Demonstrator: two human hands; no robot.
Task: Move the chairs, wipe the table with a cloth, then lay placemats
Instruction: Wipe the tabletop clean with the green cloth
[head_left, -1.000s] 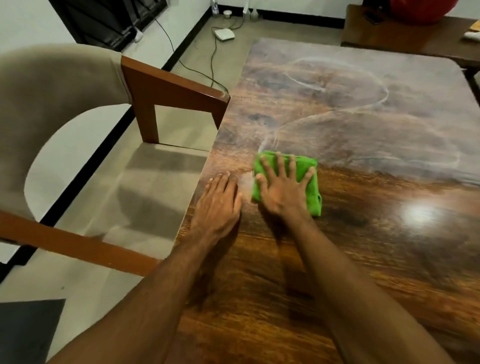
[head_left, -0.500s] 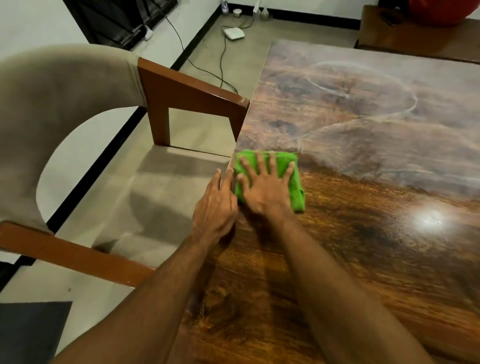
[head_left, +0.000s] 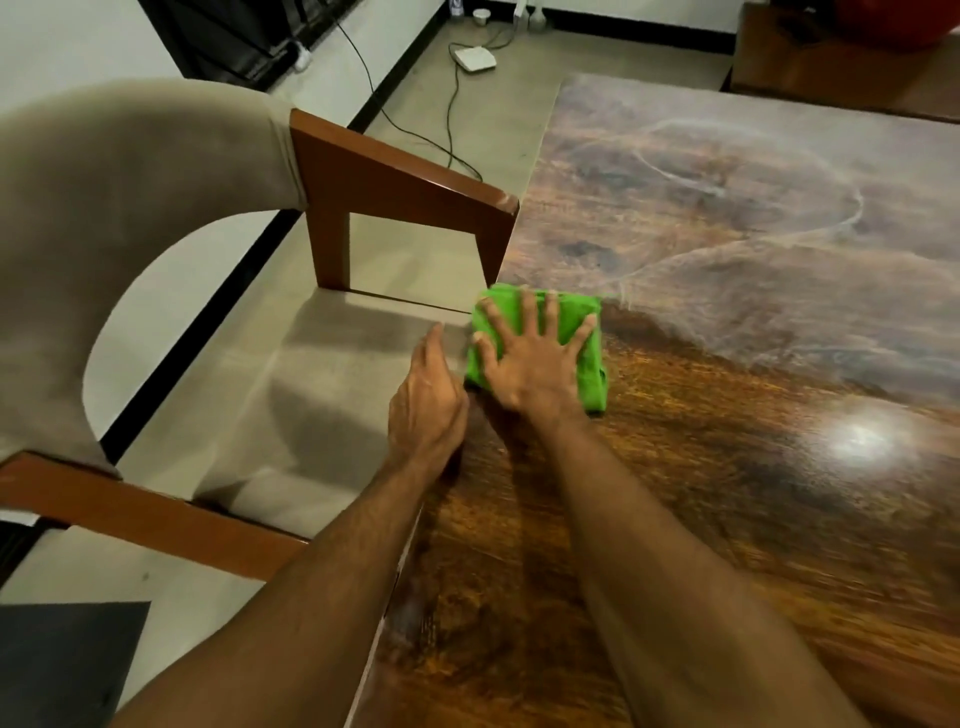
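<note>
A folded green cloth (head_left: 584, 343) lies at the left edge of the dark wooden table (head_left: 727, 415). My right hand (head_left: 530, 358) presses flat on it with fingers spread. My left hand (head_left: 428, 400) is beside the cloth at the table's edge, its fingers straight and reaching past the edge over the chair seat. A chair (head_left: 156, 249) with a beige padded back and seat and brown wooden arms stands against the table's left side. Pale dusty smears cover the far half of the tabletop, and the near half looks darker and glossy.
A white box (head_left: 474, 57) with cables lies on the floor beyond the chair. Another wooden piece of furniture (head_left: 831, 67) stands past the table's far end. A dark mat (head_left: 57, 660) sits at the bottom left. A lamp glare shows on the tabletop at right.
My right hand has slid the cloth left to the table's edge. My left hand has moved left with it, from flat on the table to over the edge.
</note>
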